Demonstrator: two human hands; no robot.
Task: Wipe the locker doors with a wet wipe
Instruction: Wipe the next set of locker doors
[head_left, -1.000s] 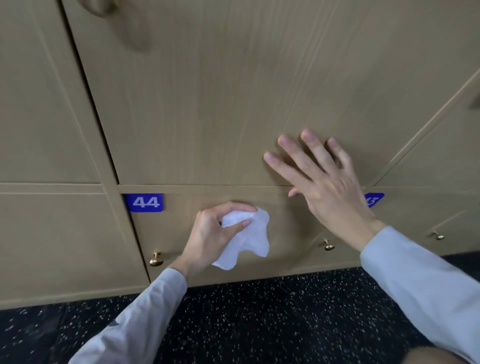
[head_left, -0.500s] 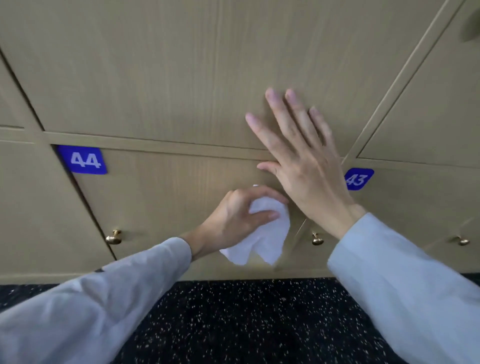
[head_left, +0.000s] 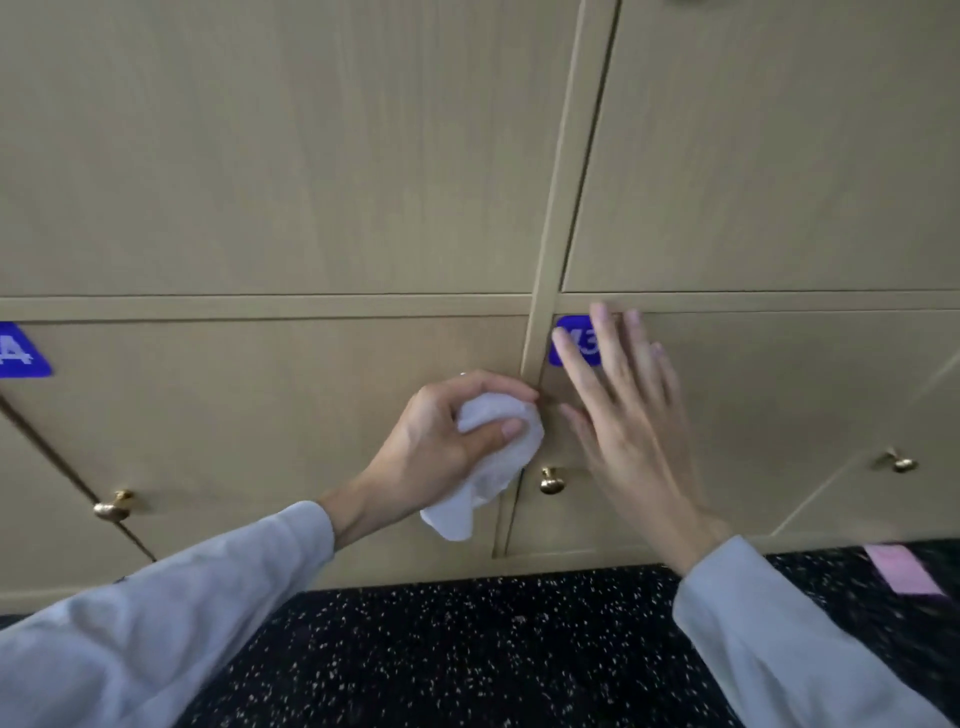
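Light wooden locker doors fill the view. My left hand (head_left: 447, 441) grips a crumpled white wet wipe (head_left: 488, 467) against the right edge of locker door 44 (head_left: 260, 415), beside the vertical frame strip (head_left: 535, 353). A loose tail of the wipe hangs below the hand. My right hand (head_left: 628, 415) lies flat with straight fingers on locker door 43 (head_left: 779, 405), its fingertips over the blue number plate (head_left: 571, 340).
Brass knobs sit on the lower doors: one (head_left: 113, 506) at the left, one (head_left: 550, 480) just below the wipe, one (head_left: 901, 461) at the right. Another blue plate (head_left: 21, 356) is at the left edge. Dark speckled floor (head_left: 467, 654) lies below, with a pink strip (head_left: 904, 569) at right.
My left hand has slid the wipe rightward across door 44 to its right edge. My right hand came down from the upper door onto door 43. The view shifted right.
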